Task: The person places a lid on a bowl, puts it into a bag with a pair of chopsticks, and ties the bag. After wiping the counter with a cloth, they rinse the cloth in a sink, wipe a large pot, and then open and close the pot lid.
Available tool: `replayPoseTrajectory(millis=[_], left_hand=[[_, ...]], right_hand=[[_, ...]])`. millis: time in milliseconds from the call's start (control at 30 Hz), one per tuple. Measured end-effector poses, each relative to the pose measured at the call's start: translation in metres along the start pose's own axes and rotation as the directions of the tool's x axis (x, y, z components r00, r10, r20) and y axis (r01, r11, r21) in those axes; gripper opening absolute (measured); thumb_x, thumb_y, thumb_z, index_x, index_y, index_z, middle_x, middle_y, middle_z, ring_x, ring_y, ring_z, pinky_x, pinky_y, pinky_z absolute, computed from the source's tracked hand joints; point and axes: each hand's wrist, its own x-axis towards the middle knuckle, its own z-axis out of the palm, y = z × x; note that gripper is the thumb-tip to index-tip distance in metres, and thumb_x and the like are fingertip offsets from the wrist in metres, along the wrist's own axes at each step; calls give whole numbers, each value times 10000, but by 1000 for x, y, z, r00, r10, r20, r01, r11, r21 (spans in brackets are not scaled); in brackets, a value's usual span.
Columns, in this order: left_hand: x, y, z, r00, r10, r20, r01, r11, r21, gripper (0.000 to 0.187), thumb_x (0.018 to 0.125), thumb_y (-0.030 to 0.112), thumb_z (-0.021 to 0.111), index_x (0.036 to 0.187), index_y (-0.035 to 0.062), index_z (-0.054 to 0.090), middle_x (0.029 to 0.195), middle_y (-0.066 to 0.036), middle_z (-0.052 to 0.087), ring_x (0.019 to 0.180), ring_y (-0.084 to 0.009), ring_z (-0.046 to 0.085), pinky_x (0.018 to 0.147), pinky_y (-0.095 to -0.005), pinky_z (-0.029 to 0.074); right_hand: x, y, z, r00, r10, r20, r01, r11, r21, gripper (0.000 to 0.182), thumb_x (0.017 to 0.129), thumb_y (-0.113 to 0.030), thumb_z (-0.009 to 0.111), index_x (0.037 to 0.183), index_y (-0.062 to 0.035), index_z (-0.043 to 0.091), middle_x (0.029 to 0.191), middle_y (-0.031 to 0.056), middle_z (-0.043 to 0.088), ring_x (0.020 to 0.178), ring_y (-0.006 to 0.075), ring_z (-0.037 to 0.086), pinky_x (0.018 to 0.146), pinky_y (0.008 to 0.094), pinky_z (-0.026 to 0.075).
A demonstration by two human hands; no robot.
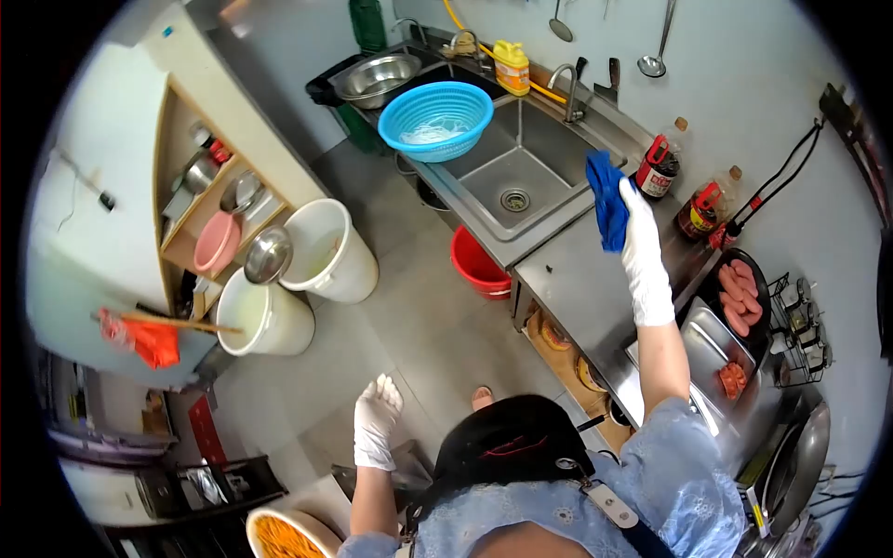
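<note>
My right hand [640,246], in a white glove, grips a folded blue cloth [608,200] over the steel counter [572,279], close to the sink's right edge. Two bottles of dark liquid stand just beyond it, the nearer being a red-labelled bottle [659,167]. My left hand [378,417], also gloved in white, hangs above the floor at my left side. Its fingers are loosely extended and nothing shows in them. A blue plastic colander [395,116] with white strands inside rests on the left part of the steel sink [484,191].
A red bucket [479,265] sits under the sink front. White buckets [349,260] stand by the wooden shelf at left. Sausages [739,296] lie in a dark pan beside a metal tray [704,335] at right. A tub of orange strips [293,538] is at bottom left.
</note>
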Motion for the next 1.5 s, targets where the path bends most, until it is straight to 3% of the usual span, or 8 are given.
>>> replayPoseTrajectory(millis=[200,300,633,800,1067,1167,1233,1500], left_hand=[[113,48,146,979,-120,165,75,963,258,274,959,262,468,1098,41,550,964,-68,624,879,-192,591,797,-331,492],[160,45,214,970,-156,186,63,902,428,328,956,279,485,1129,8,552,965,-85,632,868,-197,600,783,-322,488],[285,-12,490,708,-348,615,-564,245,789,304,945,209,514,1130,-23,583,1048,-118,627,940,-188,602,860,-309,467],[378,-122,547,438,-194,878,-860,-374,347,313,787,105,676,1077,5,616,979,-166,626,924,-292,620,805,-334,499],[426,-162,599,202,-321,925,-857,-515,8,166,777,117,633,932,68,667,932,-135,654,831,-310,631,761,-383,506],[435,-167,633,-50,-313,948,-856,-475,-202,170,768,113,631,929,71,668,973,-147,651,847,-321,630,774,-403,506],[450,-174,647,-2,-351,937,-922,-361,-138,151,805,108,615,931,36,655,963,-176,651,854,-337,630,765,-369,502],[470,-188,693,790,-410,456,-388,242,890,169,891,141,598,880,-15,665,751,-53,644,616,-119,595,583,-250,489]], right_hand=[[169,69,27,996,-62,67,83,913,-399,486,961,-414,444,1295,-67,508,995,106,645,771,135,606,637,265,491],[252,186,4,994,-104,-17,-23,-64,-998,392,916,-405,471,1259,-241,567,1373,129,438,1283,263,386,1076,458,250],[368,227,-42,920,388,-55,-392,906,-162,366,964,-311,484,996,6,663,901,71,678,867,163,630,835,288,470],[378,174,-13,915,402,26,-403,912,81,396,965,-305,474,1066,56,602,957,122,663,889,205,641,861,332,487],[428,182,-50,854,424,-301,-505,814,-287,393,929,-317,543,1036,51,630,914,107,680,857,201,649,828,307,497],[482,184,-67,937,-122,-328,-327,25,-945,343,847,-195,595,1125,6,600,1103,171,621,986,319,601,888,383,465],[526,177,-74,880,-475,-22,2,51,-999,379,807,-127,560,1174,-38,574,1258,143,527,1119,333,515,939,409,429],[578,189,-99,963,-250,100,41,-230,-972,301,775,-70,507,1054,-67,621,1222,78,543,1096,261,523,869,399,455]])
